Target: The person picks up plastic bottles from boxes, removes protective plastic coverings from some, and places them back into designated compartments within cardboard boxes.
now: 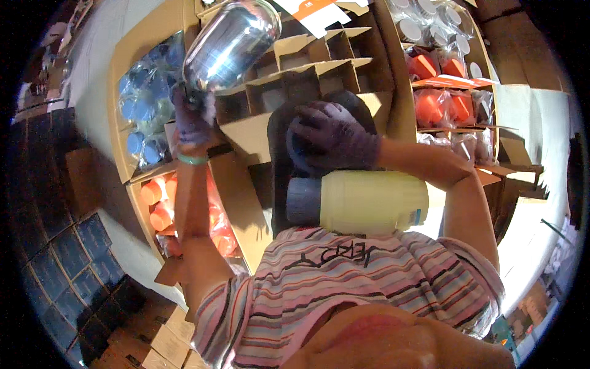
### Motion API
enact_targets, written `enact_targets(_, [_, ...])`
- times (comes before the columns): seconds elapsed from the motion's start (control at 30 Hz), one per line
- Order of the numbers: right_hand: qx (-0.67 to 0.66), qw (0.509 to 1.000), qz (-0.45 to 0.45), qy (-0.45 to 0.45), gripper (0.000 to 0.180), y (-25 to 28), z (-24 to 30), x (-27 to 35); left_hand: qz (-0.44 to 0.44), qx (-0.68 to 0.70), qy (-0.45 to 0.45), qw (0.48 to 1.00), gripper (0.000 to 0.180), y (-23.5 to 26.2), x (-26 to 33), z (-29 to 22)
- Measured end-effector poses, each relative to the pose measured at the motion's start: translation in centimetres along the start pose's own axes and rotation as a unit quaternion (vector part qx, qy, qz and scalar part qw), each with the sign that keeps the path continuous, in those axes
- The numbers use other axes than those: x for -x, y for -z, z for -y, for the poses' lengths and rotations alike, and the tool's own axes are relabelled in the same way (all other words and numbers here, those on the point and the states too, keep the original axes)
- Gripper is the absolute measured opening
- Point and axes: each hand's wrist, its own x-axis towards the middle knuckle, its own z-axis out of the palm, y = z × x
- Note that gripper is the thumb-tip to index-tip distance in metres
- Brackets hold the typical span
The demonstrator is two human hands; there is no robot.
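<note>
My left hand (195, 117), in a grey-purple glove, is closed around the narrow end of a shiny silver flask liner (233, 46). The liner tilts up and to the right over the carton ahead. My right hand (338, 136), gloved too, curls over a dark blue round piece (297, 147) above my dark-covered lap; the glove hides much of this piece. Just below it, a pale yellow jug (375, 200) with a blue-grey cap (303, 200) lies on its side against my striped shirt, cap end to the left.
Ahead stands a carton with cardboard dividers (319, 77). At the left are cartons of bagged blue-capped (142, 109) and orange-capped items (161, 215). A right-hand carton holds bagged red (424, 111) and white-topped items (410, 31). Dark stacked boxes (67, 258) line the far left.
</note>
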Motion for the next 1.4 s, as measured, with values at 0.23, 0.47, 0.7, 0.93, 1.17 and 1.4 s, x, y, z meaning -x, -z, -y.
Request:
enact_targets(0.23, [-0.430, 0.882, -0.154, -0.118, 0.070, 4.7, 1.4, 1.4, -0.024, 0.008, -0.062, 0.998, 0.040, -4.0, 13.6, 5.3])
enact_targets(0.47, [-0.432, 0.874, -0.180, -0.129, 0.085, 8.8, 2.9, 5.8, 0.133, -0.353, -0.182, 0.908, 0.071, -4.8, 19.6, 8.0])
enact_targets(0.7, [-0.567, 0.619, -0.425, -0.339, 0.062, 11.5, 0.4, 19.0, 0.317, -0.785, -0.212, 0.488, 0.091, -10.7, 24.9, 8.3])
enact_targets(0.93, [-0.226, 0.804, -0.326, -0.443, 0.050, 12.6, -3.0, 35.2, 0.247, -0.726, -0.077, 0.638, 0.102, -4.2, 27.6, 4.2])
enact_targets(1.17, [-0.549, 0.690, -0.296, -0.368, 0.082, 3.7, 4.1, 26.2, 0.206, -0.649, -0.032, 0.731, 0.099, -5.6, 27.6, 7.2])
enact_targets(1.4, [-0.549, 0.781, -0.164, -0.247, 0.093, 0.8, 6.9, 21.0, 0.117, -0.489, 0.115, 0.857, 0.106, -0.2, 28.1, 9.4])
